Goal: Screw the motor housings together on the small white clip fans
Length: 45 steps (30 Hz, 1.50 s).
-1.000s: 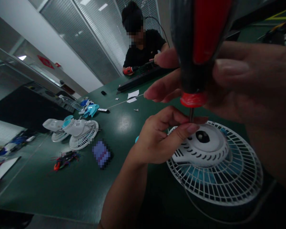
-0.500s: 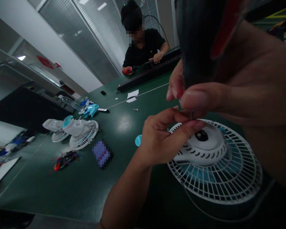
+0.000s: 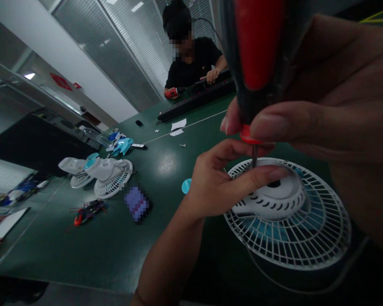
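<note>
Your right hand [image 3: 335, 97] is clamped on the screwdriver [image 3: 259, 46], upright over the fan [image 3: 279, 205]. Your left hand [image 3: 212, 185], thumb and forefinger apart, apparently steadies the shaft [image 3: 254, 155].

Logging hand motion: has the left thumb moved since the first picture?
Yes, rightward: the left thumb now partly covers the dark opening in the white fan, fully visible before.

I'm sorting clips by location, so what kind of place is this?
Probably an electronics repair or assembly workshop: a screwdriver is held over a partly covered fan, more fan units lie on the green worktable, and a person opposite holds a red power tool.
</note>
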Available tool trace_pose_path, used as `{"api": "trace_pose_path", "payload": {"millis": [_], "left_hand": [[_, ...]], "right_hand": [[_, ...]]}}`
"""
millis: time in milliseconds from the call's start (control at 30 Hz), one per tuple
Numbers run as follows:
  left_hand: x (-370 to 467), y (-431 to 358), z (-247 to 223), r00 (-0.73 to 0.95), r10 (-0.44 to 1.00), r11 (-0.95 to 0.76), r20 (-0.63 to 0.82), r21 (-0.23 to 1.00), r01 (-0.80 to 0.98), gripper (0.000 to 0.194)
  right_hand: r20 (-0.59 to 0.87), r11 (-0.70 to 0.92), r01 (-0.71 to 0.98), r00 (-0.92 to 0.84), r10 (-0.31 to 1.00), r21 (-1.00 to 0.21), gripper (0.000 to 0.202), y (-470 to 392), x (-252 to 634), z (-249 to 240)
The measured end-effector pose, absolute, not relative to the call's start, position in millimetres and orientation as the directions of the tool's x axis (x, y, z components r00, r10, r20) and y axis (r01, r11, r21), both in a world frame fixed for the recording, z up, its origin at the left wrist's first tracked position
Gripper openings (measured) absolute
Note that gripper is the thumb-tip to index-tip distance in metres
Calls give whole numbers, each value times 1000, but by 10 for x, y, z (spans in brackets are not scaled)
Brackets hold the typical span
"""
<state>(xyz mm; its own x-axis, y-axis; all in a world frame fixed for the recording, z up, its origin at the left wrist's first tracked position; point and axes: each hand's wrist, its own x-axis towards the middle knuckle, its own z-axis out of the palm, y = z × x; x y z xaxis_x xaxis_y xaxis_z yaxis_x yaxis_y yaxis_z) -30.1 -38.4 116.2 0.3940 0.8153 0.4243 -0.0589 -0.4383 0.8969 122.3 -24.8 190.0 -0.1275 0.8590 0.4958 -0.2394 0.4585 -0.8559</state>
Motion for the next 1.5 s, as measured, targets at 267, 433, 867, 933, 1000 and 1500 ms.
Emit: {"api": "trace_pose_path", "payload": {"millis": [267, 433, 867, 933, 1000, 1500], "left_hand": [[-238, -405, 1102, 316, 844, -457, 433, 890, 0, 24], [-340, -415, 1224, 434, 777, -520, 456, 853, 37, 20], [-234, -410, 1080, 174, 772, -617, 612, 787, -27, 16], [-252, -421, 1101, 222, 766, -615, 604, 788, -20, 14], [-283, -434, 1144, 270, 770, -606, 579, 795, 23, 16], [-243, -426, 1124, 194, 830, -521, 523, 851, -66, 23]], "right_hand": [[515, 391, -415, -245, 821, -821, 36, -292, 1230, 1897], [286, 109, -443, -355, 890, -890, 40, -331, 1267, 2006], [497, 428, -314, -185, 848, -847, 32, -290, 1178, 1897], [379, 269, -360, -279, 882, -893, 43, -317, 1211, 1959], [357, 212, -385, -357, 863, -898, 50, -317, 1266, 1983], [629, 569, -287, -198, 752, -770, 31, -198, 1278, 1819]]}}
